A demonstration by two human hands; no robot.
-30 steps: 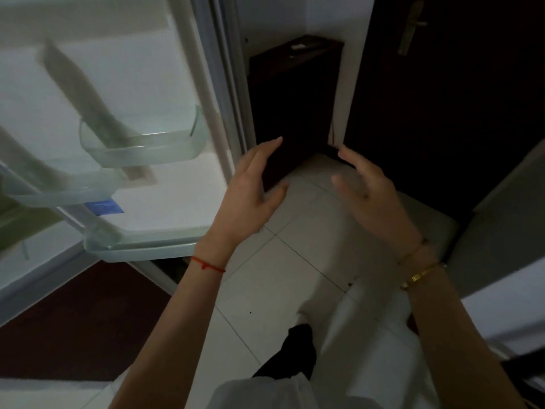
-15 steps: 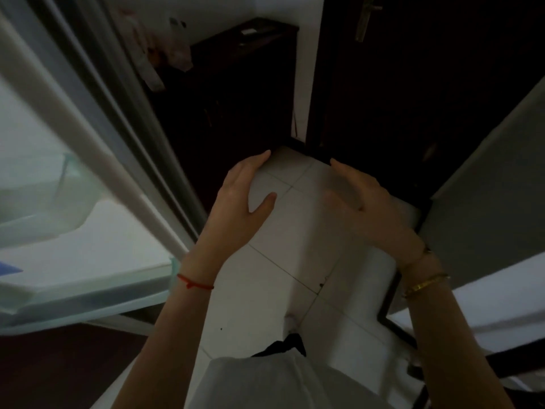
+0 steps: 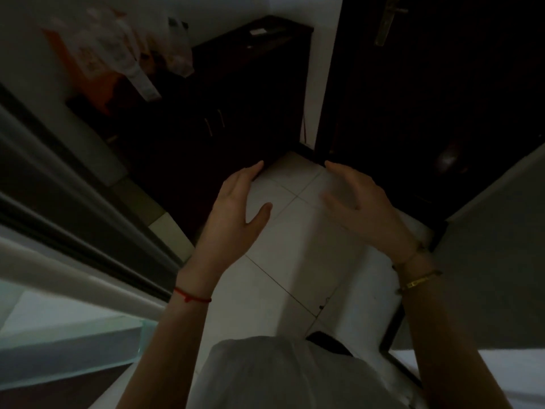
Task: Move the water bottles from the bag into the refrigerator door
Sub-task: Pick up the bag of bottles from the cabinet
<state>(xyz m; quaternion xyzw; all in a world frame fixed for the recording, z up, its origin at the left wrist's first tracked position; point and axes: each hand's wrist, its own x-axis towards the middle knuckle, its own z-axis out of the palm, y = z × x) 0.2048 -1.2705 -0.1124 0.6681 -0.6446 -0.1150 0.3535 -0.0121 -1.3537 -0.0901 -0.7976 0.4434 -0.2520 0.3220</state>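
White tiled floor point(image 3: 295, 246) meets dark cabinet point(image 3: 250, 98) far left, dark door point(image 3: 442, 98) far right; left hand point(image 3: 230, 222), right hand point(image 3: 365, 211) spread, each grip empty.

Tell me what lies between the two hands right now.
Between the left hand and the right hand, the head view shows only white floor tiles; neither hand holds anything.

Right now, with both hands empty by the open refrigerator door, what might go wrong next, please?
1. The door shelf juts out beside the left forearm; a turn could knock it.
2. The dark cabinet is hard to see in this dimness, and the left hand seems to hover near its corner.
3. The plastic bags on it are blurred; no bottle shows, so a reach might fumble.
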